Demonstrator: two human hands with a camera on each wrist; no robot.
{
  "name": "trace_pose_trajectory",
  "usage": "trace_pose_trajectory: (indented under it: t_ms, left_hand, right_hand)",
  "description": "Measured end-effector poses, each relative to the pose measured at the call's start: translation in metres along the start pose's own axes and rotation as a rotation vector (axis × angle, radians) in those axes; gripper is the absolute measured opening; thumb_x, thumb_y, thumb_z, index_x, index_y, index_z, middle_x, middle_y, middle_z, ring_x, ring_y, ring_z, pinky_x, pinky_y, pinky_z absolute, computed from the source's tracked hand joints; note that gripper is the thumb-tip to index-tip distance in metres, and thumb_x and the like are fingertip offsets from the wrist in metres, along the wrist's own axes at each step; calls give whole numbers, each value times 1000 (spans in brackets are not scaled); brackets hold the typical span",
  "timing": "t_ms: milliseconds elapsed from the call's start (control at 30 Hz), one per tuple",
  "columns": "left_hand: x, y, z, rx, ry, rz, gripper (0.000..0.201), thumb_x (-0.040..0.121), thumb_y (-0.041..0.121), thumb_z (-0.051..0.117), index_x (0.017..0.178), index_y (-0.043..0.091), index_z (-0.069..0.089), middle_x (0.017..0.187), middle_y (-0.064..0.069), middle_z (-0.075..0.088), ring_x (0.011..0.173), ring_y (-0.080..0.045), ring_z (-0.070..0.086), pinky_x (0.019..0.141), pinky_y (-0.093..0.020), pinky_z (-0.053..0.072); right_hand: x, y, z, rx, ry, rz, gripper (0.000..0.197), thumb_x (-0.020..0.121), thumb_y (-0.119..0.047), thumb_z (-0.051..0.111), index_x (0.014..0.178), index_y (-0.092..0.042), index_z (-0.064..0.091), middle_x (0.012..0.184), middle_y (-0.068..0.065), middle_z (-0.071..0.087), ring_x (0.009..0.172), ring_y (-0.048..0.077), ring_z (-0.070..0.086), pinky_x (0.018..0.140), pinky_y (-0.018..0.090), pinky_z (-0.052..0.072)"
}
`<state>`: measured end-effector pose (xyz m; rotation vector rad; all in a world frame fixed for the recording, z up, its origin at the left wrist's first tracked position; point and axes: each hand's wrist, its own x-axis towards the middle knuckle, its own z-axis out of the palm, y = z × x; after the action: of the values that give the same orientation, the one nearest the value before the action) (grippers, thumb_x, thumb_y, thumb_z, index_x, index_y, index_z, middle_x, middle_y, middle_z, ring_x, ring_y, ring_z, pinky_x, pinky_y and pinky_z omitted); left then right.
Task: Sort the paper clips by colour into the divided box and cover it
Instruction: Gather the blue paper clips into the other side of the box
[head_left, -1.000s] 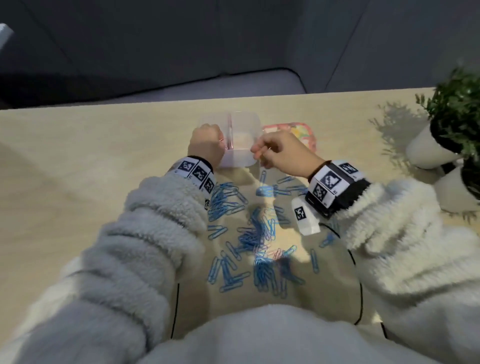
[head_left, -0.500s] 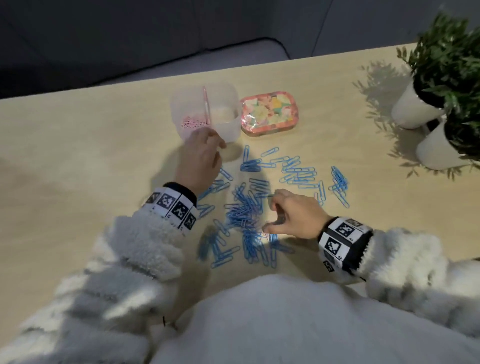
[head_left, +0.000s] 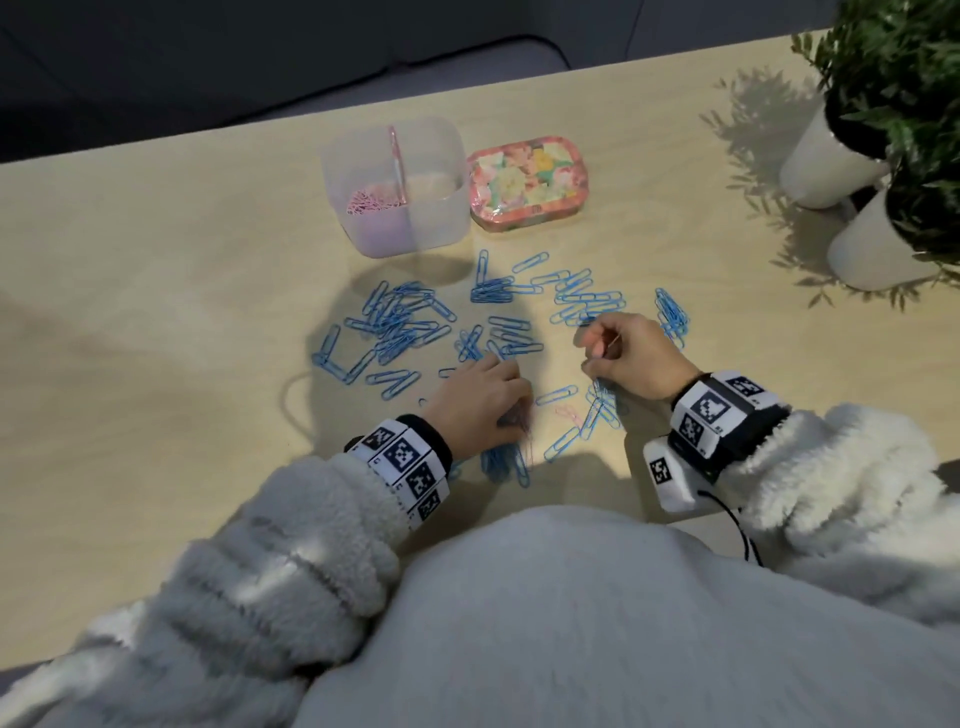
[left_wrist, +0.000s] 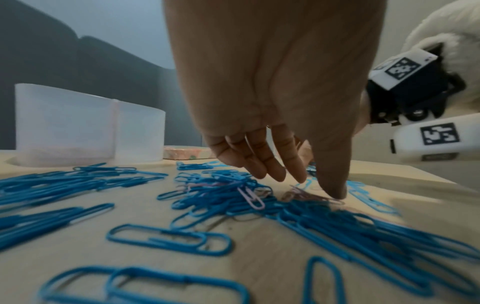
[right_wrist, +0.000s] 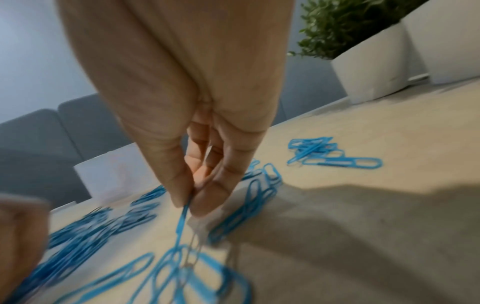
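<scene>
Paper clips (head_left: 405, 327), mostly blue, scattered on the table (head_left: 156, 312) near the divided box (head_left: 395, 187), right hand (head_left: 628, 353) pinching a blue clip (right_wrist: 183, 216), left hand (head_left: 478, 400) with loose fingers, fingertip pressing pink clips (left_wrist: 309, 196).

Blue paper clips (head_left: 488, 332) were scattered flat across table in loose heaps. Few pink paper clips (left_wrist: 250, 197) were mixed among them near front. Translucent divided box (head_left: 439, 208) was set upright behind spread, uncovered; pink clips (head_left: 371, 200) were gathered in left compartment. Floral lid (head_left: 527, 182) was laid just right of box.
</scene>
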<state>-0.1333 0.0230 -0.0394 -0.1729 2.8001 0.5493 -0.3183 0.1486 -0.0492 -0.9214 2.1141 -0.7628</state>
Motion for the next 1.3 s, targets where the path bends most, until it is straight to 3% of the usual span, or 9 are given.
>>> trace_pose_trajectory:
  t_ms: [100,200,300,433,833,1000,1167,1233,1300]
  left_hand:
    - [-6,1,3,92,-65,12,34,81,38,61,108,18,57,115,-5,53,108,-27,44,88,-37,33]
    - [-18,-7,4,114,-94,-22,28,80,34,62,105,24,59,114,0,54,111,-24,43,92,-36,34]
    - [-25,-12,2,35,-60,-65,29,78,33,64,104,25,58,110,1,54,107,-22,44,89,-35,35]
    - [-15,-3,1,-13,41,-124,37,77,34,64,110,20,55,110,-3,56,105,-26,47,85,-37,37]
    - [4,12,12,142,85,-132,17,92,21,46,100,12,57,104,-10,61,102,-29,51,85,-36,32]
    - [-6,-3,-3,-475,309,-251,13,88,14,54,99,9,60,90,-6,64,86,-22,58,78,-32,44]
    - [-20,-24,-24,-1217,406,-536,17,95,6,42,90,10,58,75,0,54,63,-4,60,63,-16,49]
    - [-24,-27,-29,-1453,375,-646,22,93,6,39,78,11,54,69,-2,47,54,-7,53,57,-20,46]
    - [-27,-31,-27,-1592,338,-718,25,91,10,38,68,14,48,66,-2,41,51,-11,41,54,-23,36]
  right_hand:
    - [-1,0,-12,-36,80,-31,30,75,5,63,74,-24,56,74,2,59,68,17,52,66,22,40]
    - [-14,-4,-12,-373,148,-153,11,76,-4,60,84,-12,64,90,9,61,86,26,53,79,32,39]
    - [-35,-13,5,-563,64,-253,7,77,-17,60,73,-12,61,79,13,63,83,34,55,73,40,43]
    - [-46,-17,25,-653,-105,-140,26,78,-39,64,81,-13,61,88,12,63,96,28,53,75,35,41]
    - [-43,-26,33,-601,-213,-168,13,87,-14,47,95,-5,53,104,16,55,103,32,51,71,39,42]
    - [-36,-18,28,-213,-89,-198,20,84,-2,46,102,-4,56,76,4,52,72,24,47,66,22,30]
    - [-33,-40,37,28,-224,21,26,85,2,41,70,-12,57,44,-11,51,40,-2,48,42,9,32]
    - [-36,-43,46,30,-298,44,32,88,-5,46,58,-15,50,37,-9,48,34,1,44,38,9,31]
    - [-37,-41,56,-152,-359,-15,33,86,-18,56,55,-18,45,47,-5,51,47,7,48,50,20,37]
